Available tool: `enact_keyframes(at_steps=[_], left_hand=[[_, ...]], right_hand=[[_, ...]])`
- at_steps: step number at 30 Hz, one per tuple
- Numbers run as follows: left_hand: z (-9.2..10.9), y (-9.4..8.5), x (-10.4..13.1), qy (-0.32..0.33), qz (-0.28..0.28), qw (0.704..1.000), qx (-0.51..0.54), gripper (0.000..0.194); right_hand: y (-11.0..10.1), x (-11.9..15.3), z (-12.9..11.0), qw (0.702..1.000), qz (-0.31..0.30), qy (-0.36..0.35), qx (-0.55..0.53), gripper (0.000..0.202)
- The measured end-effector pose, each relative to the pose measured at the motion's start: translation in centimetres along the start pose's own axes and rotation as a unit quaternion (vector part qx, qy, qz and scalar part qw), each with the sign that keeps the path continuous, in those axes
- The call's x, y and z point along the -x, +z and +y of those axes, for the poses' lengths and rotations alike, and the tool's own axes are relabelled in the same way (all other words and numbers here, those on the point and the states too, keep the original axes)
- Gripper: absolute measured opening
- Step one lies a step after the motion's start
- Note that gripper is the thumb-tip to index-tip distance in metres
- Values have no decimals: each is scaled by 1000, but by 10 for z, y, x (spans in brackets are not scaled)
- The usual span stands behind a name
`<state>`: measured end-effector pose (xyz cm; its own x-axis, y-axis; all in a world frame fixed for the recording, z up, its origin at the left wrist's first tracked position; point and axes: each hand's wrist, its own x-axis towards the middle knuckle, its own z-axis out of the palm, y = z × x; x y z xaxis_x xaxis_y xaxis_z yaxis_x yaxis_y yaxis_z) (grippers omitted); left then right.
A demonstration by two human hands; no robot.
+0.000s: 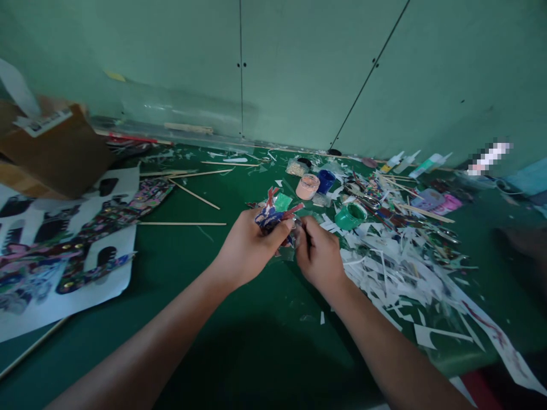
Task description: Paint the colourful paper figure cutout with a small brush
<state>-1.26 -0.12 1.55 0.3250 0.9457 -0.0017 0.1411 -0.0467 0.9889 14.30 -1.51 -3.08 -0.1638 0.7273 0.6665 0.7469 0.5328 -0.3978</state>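
Over the middle of the green table, my left hand [250, 247] is closed on a painted paper cut-out [270, 218] in blue, red and green, its thumb pressed on top. My right hand [320, 250] is closed at the right edge of the cut-out, fingers curled, close to the left thumb. Something small and shiny shows between the two hands, but its kind is too blurred to tell. Just beyond the hands stand an open jar of peach paint [307, 187], a blue paint jar [326, 181] and a green paint jar [350, 216].
White paper scraps [384, 273] heap up on the right, with scissors [365, 198] and glue bottles [427, 165] behind. Thin wooden sticks [183, 224] lie left of centre. Printed sheets [123, 279] and a cardboard box [55, 151] occupy the left. A green wall [282, 74] closes the back.
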Motion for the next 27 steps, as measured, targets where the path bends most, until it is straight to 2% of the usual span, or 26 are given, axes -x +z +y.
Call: enact_keyframes(at_steps=[6, 11, 15, 19, 27], left_hand=[[-1, -2, -2, -1, -36, 999, 27, 24], [3, -6, -3, -51, -65, 994, 72, 25], [1, -7, -3, -95, -52, 989, 102, 21], [-3, -6, -5, -100, -45, 985, 134, 22], [7, -10, -3, -69, -40, 996, 49, 20]], right_hand=[[-1, -1, 1, 999, -2, -7, -34, 12], [-7, -4, 2, 994, -32, -17, -103, 16], [-9, -4, 2, 989, -50, -17, -139, 18], [-9, -3, 1, 990, -51, -9, -131, 13], [-10, -5, 1, 995, -49, -25, -86, 14]])
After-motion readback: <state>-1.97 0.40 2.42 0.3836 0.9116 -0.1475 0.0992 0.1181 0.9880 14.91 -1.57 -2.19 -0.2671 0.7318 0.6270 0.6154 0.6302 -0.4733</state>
